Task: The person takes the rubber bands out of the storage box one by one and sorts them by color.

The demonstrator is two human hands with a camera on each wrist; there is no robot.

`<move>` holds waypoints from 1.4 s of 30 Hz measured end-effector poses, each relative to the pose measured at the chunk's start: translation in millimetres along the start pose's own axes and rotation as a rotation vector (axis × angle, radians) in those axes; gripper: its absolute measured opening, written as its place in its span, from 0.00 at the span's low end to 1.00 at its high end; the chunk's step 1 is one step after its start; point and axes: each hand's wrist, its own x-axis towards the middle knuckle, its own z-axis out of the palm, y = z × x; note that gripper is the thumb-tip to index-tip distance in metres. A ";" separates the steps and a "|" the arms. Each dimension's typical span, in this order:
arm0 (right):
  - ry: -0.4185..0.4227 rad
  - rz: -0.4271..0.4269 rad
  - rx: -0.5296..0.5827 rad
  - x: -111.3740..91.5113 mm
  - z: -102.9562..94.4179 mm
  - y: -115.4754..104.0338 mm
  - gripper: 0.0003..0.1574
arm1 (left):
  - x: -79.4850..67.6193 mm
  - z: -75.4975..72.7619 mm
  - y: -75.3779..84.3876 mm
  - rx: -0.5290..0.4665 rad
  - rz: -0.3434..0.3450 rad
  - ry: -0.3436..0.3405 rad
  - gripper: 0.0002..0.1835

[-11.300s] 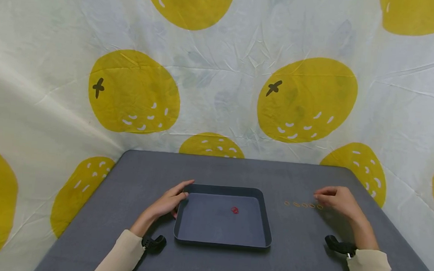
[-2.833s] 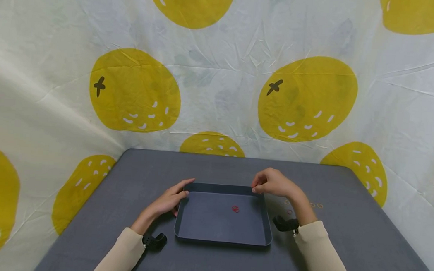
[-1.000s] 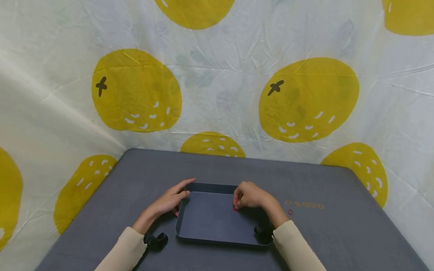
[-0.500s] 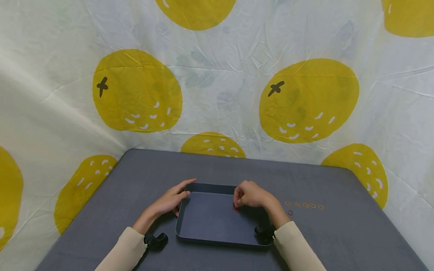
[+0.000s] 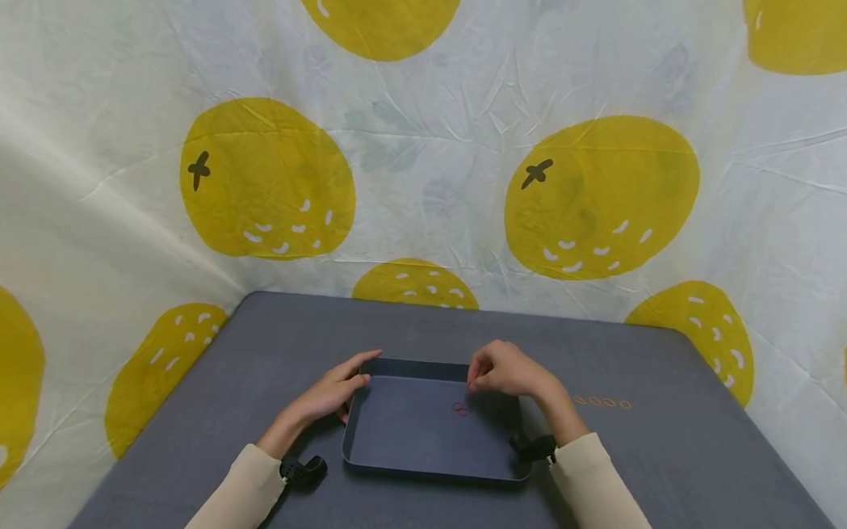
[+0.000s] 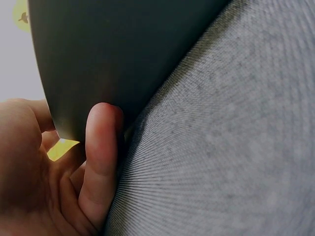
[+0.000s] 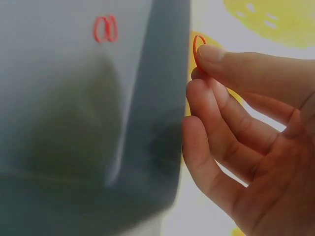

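Note:
A dark grey rectangular tray (image 5: 433,471) lies on the table. My left hand (image 5: 330,390) grips its left side near the far corner; in the left wrist view, a finger (image 6: 102,152) presses against the tray's outer wall. Above the tray's far right part, my right hand (image 5: 510,371) pinches a thin red rubber band (image 7: 195,49) between thumb and finger, clear of the tray floor. Two more red rubber bands (image 7: 107,28) lie side by side on that floor, also visible as a small red shape (image 5: 461,410) in the head view.
Several yellow-orange rubber bands (image 5: 610,403) lie in a row on the grey table (image 5: 635,488), right of the tray. The right forearm covers part of that area. A white cloth (image 5: 427,200) printed with yellow fruit hangs behind the table.
My right hand has risen from the tray floor, moving back and slightly right with a red rubber band, uncovering the red bands below. The left hand holds still. The table's red band is now hidden.

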 end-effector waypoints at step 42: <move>0.126 0.240 0.000 -121.2 -48.8 110.6 0.02 | 0.9 -1.3 3.2 -0.010 -0.012 -0.015 0.30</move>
